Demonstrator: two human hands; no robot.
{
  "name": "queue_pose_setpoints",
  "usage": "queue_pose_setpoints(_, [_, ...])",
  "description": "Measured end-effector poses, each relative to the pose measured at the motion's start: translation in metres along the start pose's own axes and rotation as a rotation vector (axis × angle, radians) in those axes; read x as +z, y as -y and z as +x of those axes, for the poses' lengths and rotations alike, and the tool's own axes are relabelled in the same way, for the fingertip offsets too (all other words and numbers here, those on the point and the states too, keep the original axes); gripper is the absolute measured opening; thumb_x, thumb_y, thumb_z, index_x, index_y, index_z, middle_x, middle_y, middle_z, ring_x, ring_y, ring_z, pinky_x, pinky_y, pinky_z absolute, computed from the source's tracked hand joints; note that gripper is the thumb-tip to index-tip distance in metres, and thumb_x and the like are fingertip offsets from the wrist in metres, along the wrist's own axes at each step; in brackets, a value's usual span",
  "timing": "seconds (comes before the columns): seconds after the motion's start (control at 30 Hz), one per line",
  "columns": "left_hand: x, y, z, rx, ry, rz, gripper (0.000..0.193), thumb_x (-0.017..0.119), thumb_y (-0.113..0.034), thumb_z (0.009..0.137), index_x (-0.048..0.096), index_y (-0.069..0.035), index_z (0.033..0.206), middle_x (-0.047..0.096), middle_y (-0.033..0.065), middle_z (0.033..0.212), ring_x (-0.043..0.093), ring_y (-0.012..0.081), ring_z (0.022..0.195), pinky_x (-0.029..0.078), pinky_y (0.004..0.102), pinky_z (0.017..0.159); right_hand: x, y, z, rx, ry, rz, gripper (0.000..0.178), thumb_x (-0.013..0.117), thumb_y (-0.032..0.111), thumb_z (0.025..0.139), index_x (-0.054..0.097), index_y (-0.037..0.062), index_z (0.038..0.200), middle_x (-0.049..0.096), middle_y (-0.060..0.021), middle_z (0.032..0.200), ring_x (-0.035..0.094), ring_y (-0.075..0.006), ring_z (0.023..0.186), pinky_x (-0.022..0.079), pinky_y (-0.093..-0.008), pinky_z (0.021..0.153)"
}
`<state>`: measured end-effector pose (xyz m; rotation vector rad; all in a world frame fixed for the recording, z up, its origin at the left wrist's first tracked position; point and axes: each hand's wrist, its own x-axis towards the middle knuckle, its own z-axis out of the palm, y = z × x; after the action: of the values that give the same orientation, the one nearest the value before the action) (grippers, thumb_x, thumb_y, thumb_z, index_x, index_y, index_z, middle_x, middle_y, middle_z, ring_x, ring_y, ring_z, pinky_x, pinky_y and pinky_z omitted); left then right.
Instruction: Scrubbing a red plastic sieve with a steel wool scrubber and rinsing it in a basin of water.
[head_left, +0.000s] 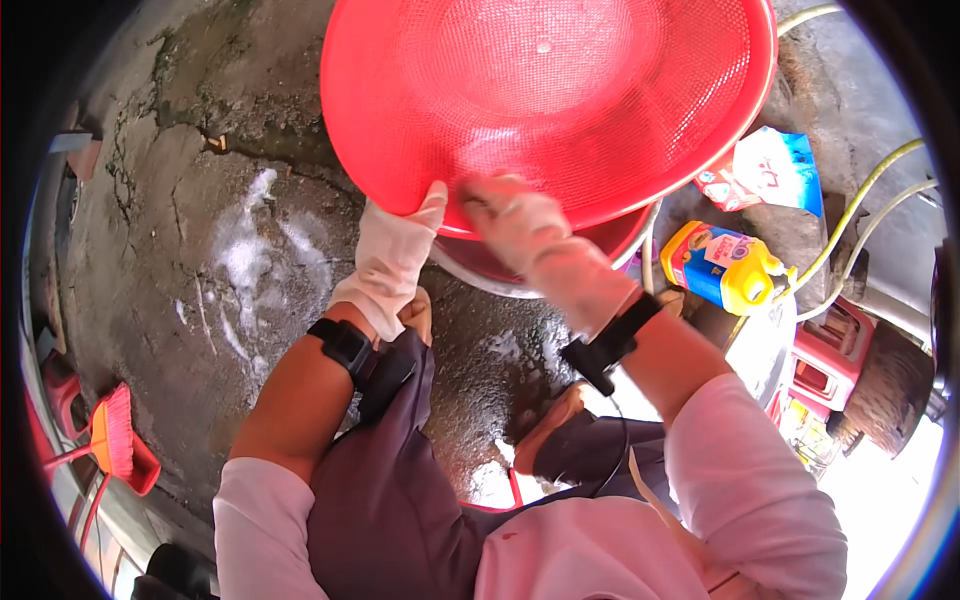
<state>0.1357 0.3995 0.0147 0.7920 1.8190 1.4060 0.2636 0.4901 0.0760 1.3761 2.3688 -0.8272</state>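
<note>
A large red mesh basket [560, 140] is tilted up in front of me, its round inside facing me. My left hand [392, 245], in a pale glove, is closed on the basket's near left rim, thumb over the edge. My right hand [525, 225], gloved the same way, is against the inside of the mesh near that rim. Its fingers are curled and blurred by motion; something dark shows at the fingertips, too smeared to name. Below the basket stands a round tub [490, 280] with a pale rim and red inside, mostly hidden.
A yellow-and-blue jug [722, 265] lies to the right, beside a blue, white and red packet [770, 170]. A yellowish hose [860, 205] curves past them. Suds [245, 245] wet the concrete floor at left. A red broom [115, 435] and pink stool [830, 350] stand farther out.
</note>
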Motion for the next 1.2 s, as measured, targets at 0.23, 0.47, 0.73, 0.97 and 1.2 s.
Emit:
queue_pose_setpoints(0.23, [-0.001,0.009,0.008,-0.050,-0.042,0.029,0.025,0.071,-0.018,0.089,0.067,0.002,0.104,0.071,0.0140,0.097,0.068,0.0242,0.087,0.051,0.0343,0.081,0.019,-0.007,0.010,0.073,-0.067,0.179,0.035,0.058,0.036,0.094,0.065,0.0124,0.119,0.064,-0.0153,0.117,0.063,-0.0333,0.109,0.050,-0.0398,0.096])
queue_pose_setpoints(0.47, [-0.001,-0.004,0.003,-0.003,-0.046,0.070,0.027,0.073,-0.018,0.087,0.067,0.002,0.106,0.072,0.0136,0.097,0.068,0.0253,0.089,0.051,0.0348,0.081,-0.009,-0.112,0.020,0.074,-0.106,-0.112,0.031,0.053,0.036,0.095,0.065,0.0205,0.119,0.062,-0.0107,0.123,0.061,-0.0318,0.111,0.050,-0.0427,0.095])
queue_pose_setpoints(0.73, [-0.011,0.014,0.012,0.132,0.061,0.171,0.034,0.074,-0.016,0.084,0.063,0.003,0.110,0.072,0.0150,0.102,0.069,0.0255,0.093,0.053,0.0338,0.084,-0.015,-0.116,0.023,0.023,-0.010,-0.263,0.023,0.053,0.026,0.095,0.065,0.0100,0.107,0.063,-0.0166,0.113,0.061,-0.0361,0.109,0.050,-0.0435,0.093])
queue_pose_setpoints(0.97, [-0.015,0.019,0.013,0.367,0.029,0.445,0.032,0.069,-0.010,0.082,0.064,-0.003,0.113,0.071,0.0120,0.096,0.070,0.0272,0.089,0.055,0.0359,0.082,0.029,-0.042,0.019,0.101,-0.001,-0.101,0.035,0.053,0.041,0.095,0.063,0.0199,0.121,0.060,-0.0102,0.125,0.060,-0.0336,0.115,0.049,-0.0441,0.098])
queue_pose_setpoints(1.2, [-0.025,0.040,0.006,0.568,0.034,0.714,0.025,0.069,-0.017,0.089,0.063,-0.001,0.109,0.071,0.0114,0.104,0.069,0.0262,0.095,0.054,0.0328,0.087,0.011,-0.025,0.051,0.347,-0.070,-0.069,0.034,0.052,0.034,0.097,0.061,0.0127,0.122,0.060,-0.0161,0.122,0.060,-0.0351,0.113,0.048,-0.0416,0.100])
